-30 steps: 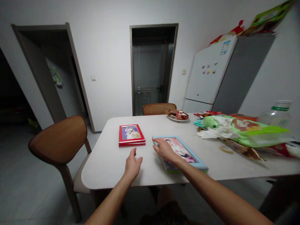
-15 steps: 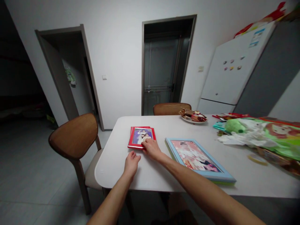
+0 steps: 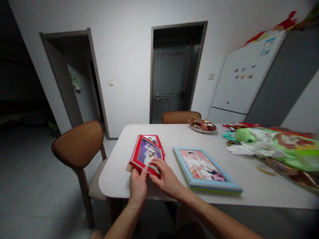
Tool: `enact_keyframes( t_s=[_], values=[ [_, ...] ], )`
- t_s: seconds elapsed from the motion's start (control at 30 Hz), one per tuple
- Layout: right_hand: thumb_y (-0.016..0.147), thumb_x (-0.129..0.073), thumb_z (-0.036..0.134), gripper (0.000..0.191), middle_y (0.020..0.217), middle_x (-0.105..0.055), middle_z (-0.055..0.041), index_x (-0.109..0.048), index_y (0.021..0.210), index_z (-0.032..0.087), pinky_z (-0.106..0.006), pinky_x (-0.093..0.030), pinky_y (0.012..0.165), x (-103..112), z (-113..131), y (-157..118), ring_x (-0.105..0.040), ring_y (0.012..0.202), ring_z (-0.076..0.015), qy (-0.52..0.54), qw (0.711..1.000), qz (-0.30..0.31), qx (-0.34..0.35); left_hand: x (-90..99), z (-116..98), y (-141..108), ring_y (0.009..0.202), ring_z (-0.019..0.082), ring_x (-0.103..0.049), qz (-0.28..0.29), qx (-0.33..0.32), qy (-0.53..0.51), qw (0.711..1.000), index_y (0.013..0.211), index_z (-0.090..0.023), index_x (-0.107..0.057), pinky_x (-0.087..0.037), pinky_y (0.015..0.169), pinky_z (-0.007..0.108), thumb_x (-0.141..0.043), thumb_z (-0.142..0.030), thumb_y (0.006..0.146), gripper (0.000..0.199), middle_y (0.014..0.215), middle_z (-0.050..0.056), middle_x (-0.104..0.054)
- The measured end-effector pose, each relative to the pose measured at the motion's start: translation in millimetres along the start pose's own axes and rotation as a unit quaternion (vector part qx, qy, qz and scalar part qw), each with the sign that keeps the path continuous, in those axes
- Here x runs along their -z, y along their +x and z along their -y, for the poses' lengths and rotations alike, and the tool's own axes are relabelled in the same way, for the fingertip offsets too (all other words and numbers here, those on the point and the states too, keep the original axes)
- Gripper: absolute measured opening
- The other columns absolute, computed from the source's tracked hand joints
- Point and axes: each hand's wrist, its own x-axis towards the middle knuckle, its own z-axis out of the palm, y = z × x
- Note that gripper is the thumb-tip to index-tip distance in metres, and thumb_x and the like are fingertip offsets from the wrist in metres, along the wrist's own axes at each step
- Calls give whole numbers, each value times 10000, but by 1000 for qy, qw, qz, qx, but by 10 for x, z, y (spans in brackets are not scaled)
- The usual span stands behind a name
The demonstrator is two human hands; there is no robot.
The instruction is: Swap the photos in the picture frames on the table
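Note:
Both hands hold a red photo frame (image 3: 142, 151) with a picture of people on a purple ground, tilted up at its near edge. My left hand (image 3: 138, 184) is closed on the near left corner, thumb on top. My right hand (image 3: 164, 176) grips the near right corner, with its fingers over the front. Beneath and behind lies a second red photo frame (image 3: 155, 136), flat on the white table (image 3: 117, 159) and partly covered. To the right rests a larger light blue photo frame (image 3: 211, 183), stacked on something with a green edge.
A plate (image 3: 204, 130) with wrapped items stands at the back. On the right are a green bag (image 3: 296, 152), white tissue (image 3: 251, 146) and a roll of tape (image 3: 265, 170). Wooden chairs stand at the left (image 3: 79, 142) and the far side (image 3: 181, 117).
The upper red frame has been lifted at its near edge, turned and drawn toward me, uncovering part of the lower one. My left hand has moved in and taken hold of it.

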Motion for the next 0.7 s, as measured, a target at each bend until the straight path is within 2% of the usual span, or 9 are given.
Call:
enact_keyframes(
  t_s=[0.07,0.17,0.23,0.3,0.43,0.5,0.6,0.7],
  values=[
    [679,-539,252,376,1116,-512,-70,-503,1050,204,-349,-353,870,73,61,-12,-462,1017,-195,133,988,-23,-77,6,-101,-92,894,221,-569,19,-37,72,997,921,-150,-582,-397,845,332,-595,-267,681,268,912,61,-647],
    [733,-480,397,461,1154,-512,-73,-430,1157,224,-328,-417,784,207,116,-12,-495,1015,-198,319,925,-78,-194,9,-194,-240,935,224,-559,85,-109,198,971,999,-196,-578,-399,858,333,-529,-221,733,272,964,54,-640],
    [743,-452,455,479,1127,-541,-75,-421,1165,229,-310,-449,720,296,122,-16,-540,958,-196,401,883,-104,-222,14,-195,-328,1008,222,-527,147,-149,255,944,1085,-237,-537,-386,890,332,-494,-184,748,344,1072,47,-600],
    [738,-467,446,447,1065,-585,-72,-458,1124,220,-297,-468,677,364,98,-37,-583,870,-188,442,861,-104,-229,24,-153,-397,1062,223,-493,208,-188,329,902,1150,-262,-483,-375,915,349,-461,-149,753,414,1156,45,-548],
    [677,-541,280,303,905,-656,-54,-560,964,184,-299,-479,684,399,-15,-134,-614,786,-192,436,859,-65,-259,49,-17,-494,1079,230,-480,288,-248,477,792,1209,-257,-415,-406,894,374,-407,-95,758,479,1192,79,-515],
    [641,-550,209,272,849,-669,-49,-584,908,168,-302,-478,705,377,-83,-186,-618,774,-193,425,865,-41,-264,73,50,-527,1065,232,-494,300,-255,521,757,1204,-243,-422,-428,875,370,-406,-95,764,464,1166,93,-536],
    [620,-555,178,299,820,-673,-45,-585,917,157,-305,-477,708,330,-199,-231,-622,750,-183,413,870,-16,-268,163,141,-551,1050,249,-506,295,-262,555,733,1143,-207,-486,-434,879,385,-464,-112,735,419,1125,111,-564],
    [599,-577,192,371,792,-675,-39,-567,968,152,-304,-482,663,290,-348,-239,-622,700,-175,364,887,-19,-283,319,213,-541,1039,261,-512,279,-270,563,730,1092,-200,-518,-441,873,409,-531,-120,684,416,1129,110,-561]
  ],
)
